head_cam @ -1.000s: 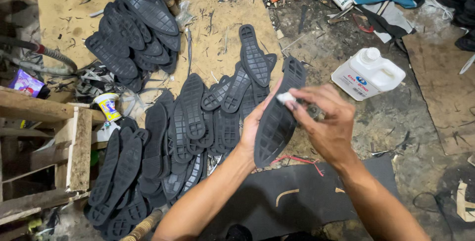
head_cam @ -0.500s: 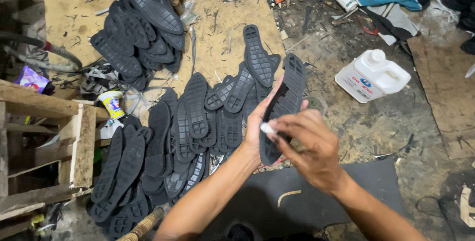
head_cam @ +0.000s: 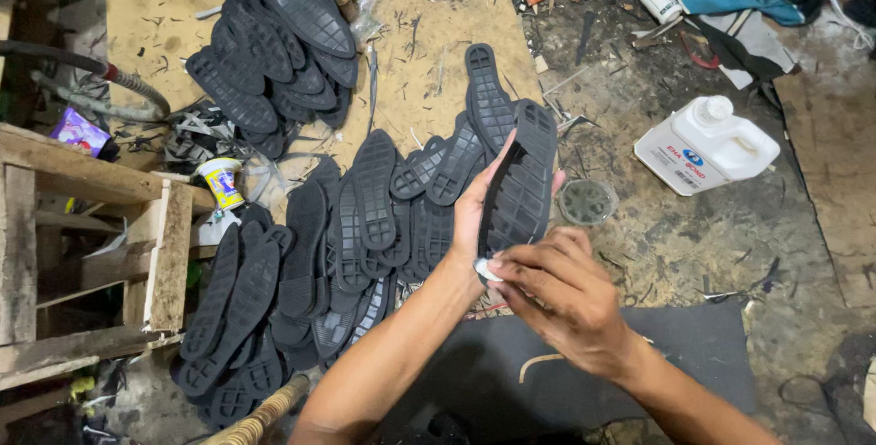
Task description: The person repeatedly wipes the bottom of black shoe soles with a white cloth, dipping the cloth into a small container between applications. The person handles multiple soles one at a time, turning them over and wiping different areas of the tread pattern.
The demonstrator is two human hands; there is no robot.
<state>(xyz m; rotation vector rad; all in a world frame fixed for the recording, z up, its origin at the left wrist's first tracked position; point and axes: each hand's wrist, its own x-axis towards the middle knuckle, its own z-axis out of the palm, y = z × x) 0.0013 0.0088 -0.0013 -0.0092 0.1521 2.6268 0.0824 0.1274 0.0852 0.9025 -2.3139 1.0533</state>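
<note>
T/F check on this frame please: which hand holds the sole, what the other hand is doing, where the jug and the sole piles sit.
1. The left hand holds a black shoe sole tread side up. True.
2. The right hand is empty. False: its fingers press a small white pad against the lower end of the sole.
3. The white plastic jug stands on the floor to the right of the held sole. True.
4. The jug lies tipped over with its cap off. False: it stands upright, capped.
5. More black soles lie piled on the floor left of the hands. True.
</note>
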